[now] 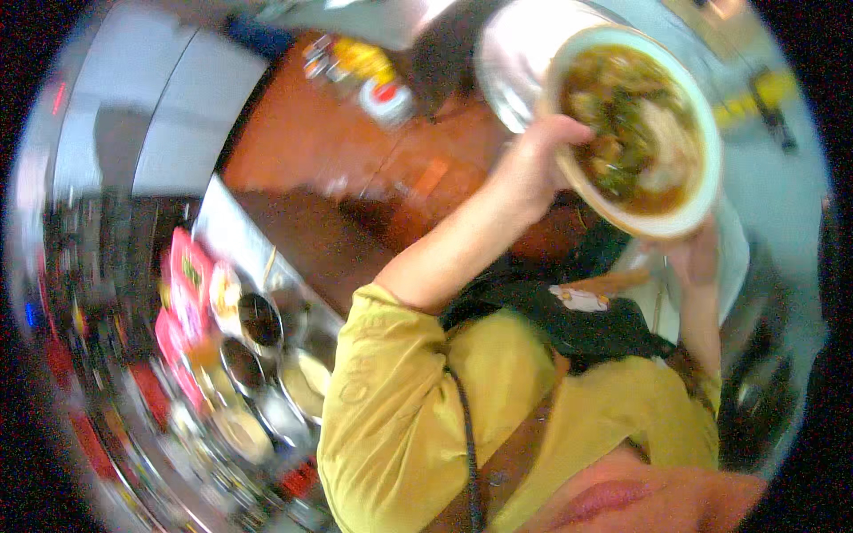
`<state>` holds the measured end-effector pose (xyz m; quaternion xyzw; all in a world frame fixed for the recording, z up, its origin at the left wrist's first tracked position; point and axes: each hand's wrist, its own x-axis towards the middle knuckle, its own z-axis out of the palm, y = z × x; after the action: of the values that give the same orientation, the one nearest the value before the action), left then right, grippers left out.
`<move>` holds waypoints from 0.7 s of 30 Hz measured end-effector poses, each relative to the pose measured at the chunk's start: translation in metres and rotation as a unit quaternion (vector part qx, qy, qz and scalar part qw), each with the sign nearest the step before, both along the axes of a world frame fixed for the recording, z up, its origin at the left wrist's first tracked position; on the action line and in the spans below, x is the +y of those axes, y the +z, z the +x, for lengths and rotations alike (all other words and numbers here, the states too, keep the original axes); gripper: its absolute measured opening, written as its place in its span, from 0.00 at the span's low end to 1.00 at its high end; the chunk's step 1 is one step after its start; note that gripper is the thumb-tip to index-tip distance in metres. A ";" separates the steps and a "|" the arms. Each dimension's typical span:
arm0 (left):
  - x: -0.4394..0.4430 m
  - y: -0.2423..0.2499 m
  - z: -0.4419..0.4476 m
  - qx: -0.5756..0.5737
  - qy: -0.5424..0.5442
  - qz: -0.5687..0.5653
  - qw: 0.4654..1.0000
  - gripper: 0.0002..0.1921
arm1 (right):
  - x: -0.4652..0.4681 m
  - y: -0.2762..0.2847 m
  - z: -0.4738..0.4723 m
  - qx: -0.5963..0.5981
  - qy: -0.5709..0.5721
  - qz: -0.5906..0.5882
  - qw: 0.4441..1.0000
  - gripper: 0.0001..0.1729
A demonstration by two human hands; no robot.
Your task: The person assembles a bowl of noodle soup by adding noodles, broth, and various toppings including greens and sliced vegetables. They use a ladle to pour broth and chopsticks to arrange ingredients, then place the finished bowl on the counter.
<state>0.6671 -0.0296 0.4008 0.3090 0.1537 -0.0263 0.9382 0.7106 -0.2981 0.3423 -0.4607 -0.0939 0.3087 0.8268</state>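
Observation:
Both of my hands hold a pale round bowl with a tan outer edge, tilted towards the camera. Inside it is brown broth with chopped greens and pale pieces that may be meat or noodles. My left hand grips the left side, its thumb over the rim. At the lower right of the bowl, my right hand supports it from below; its fingers are partly hidden and blurred. A black apron or cloth shows beneath, over my yellow shirt.
Behind the bowl stands a large round metal vessel. Seasoning containers and pink packets crowd a counter at left. Yellow and white packages sit on the reddish-brown floor. Motion blurs the far left.

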 end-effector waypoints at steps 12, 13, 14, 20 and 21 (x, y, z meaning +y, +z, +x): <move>0.068 -0.020 -0.199 -0.039 0.235 0.042 0.970 0.31 | 0.082 -0.039 -0.041 0.052 0.129 -0.106 0.985 0.27; 0.065 -0.014 -0.208 -0.041 0.253 0.045 0.966 0.31 | 0.089 -0.030 -0.044 0.061 0.116 -0.127 0.983 0.27; 0.068 -0.010 -0.224 -0.068 0.261 0.037 0.962 0.38 | 0.100 -0.023 -0.054 0.043 0.110 -0.132 0.984 0.26; 0.048 0.032 -0.318 -0.058 0.347 0.067 0.934 0.34 | 0.145 0.044 -0.105 -0.345 0.293 -0.218 0.865 0.24; 0.039 0.042 -0.339 -0.061 0.364 0.071 0.927 0.30 | 0.150 0.062 -0.123 -0.325 0.326 -0.184 0.868 0.24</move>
<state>0.3281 0.0096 0.4431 0.2985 0.1994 0.3465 0.8666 0.5878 -0.1479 0.4039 -0.6223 -0.4437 0.4048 0.5020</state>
